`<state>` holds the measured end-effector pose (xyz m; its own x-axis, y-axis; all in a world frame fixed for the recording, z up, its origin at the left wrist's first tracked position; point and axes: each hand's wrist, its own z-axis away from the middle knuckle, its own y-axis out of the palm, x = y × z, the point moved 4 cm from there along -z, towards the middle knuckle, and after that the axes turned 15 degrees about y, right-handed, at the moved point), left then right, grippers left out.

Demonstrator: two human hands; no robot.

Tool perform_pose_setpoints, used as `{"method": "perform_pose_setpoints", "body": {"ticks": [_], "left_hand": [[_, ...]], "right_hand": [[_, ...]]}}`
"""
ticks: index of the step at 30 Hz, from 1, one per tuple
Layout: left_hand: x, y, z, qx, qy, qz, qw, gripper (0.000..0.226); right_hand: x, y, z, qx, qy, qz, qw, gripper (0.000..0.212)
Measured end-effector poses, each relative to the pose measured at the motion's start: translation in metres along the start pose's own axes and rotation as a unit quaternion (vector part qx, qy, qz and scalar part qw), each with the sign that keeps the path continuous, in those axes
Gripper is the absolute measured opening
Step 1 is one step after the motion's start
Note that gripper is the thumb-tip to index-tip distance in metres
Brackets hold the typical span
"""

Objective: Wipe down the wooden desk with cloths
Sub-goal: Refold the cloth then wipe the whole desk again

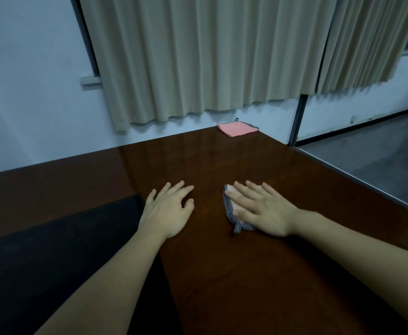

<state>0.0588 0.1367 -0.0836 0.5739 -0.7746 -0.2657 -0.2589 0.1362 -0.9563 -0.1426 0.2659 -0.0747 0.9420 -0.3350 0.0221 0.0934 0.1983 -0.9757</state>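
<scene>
A glossy dark wooden desk (222,160) fills the lower view. My right hand (261,209) lies flat with straight fingers on a small pink cloth with a grey striped edge (229,209), pressing it onto the desk; most of the cloth is hidden under the palm. My left hand (168,209) rests on the bare wood to the left of it, fingers spread, holding nothing. A second, folded pink cloth (236,128) lies at the desk's far corner by the wall.
A black panel (53,250) covers the desk's near left part. Beige curtains (198,56) hang over the wall behind the desk. The desk's right edge (357,180) drops to a grey floor (372,146).
</scene>
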Motion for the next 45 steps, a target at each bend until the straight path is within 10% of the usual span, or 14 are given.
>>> {"method": "perform_pose_setpoints", "body": {"ticks": [8, 18, 30, 39, 45], "left_hand": [[-0.004, -0.007, 0.004, -0.049, 0.000, -0.013, 0.999, 0.050], [0.023, -0.026, 0.060, -0.016, -0.011, -0.008, 1.000, 0.050], [0.062, -0.047, 0.126, -0.003, -0.073, -0.009, 0.997, 0.050], [0.074, -0.040, 0.135, -0.002, -0.090, -0.002, 0.996, 0.052], [0.073, -0.039, 0.137, -0.012, -0.094, -0.004, 0.995, 0.051]], "right_hand": [[-0.005, -0.012, -0.078, -0.002, 0.103, -0.007, 0.995, 0.062], [0.055, 0.009, 0.039, -0.002, -0.079, 0.014, 0.997, 0.063], [0.058, -0.010, -0.072, -0.016, 0.080, -0.004, 0.997, 0.062], [0.121, 0.010, 0.040, 0.001, -0.120, 0.018, 0.993, 0.080], [0.098, 0.008, 0.020, -0.005, -0.062, 0.021, 0.998, 0.077]]}}
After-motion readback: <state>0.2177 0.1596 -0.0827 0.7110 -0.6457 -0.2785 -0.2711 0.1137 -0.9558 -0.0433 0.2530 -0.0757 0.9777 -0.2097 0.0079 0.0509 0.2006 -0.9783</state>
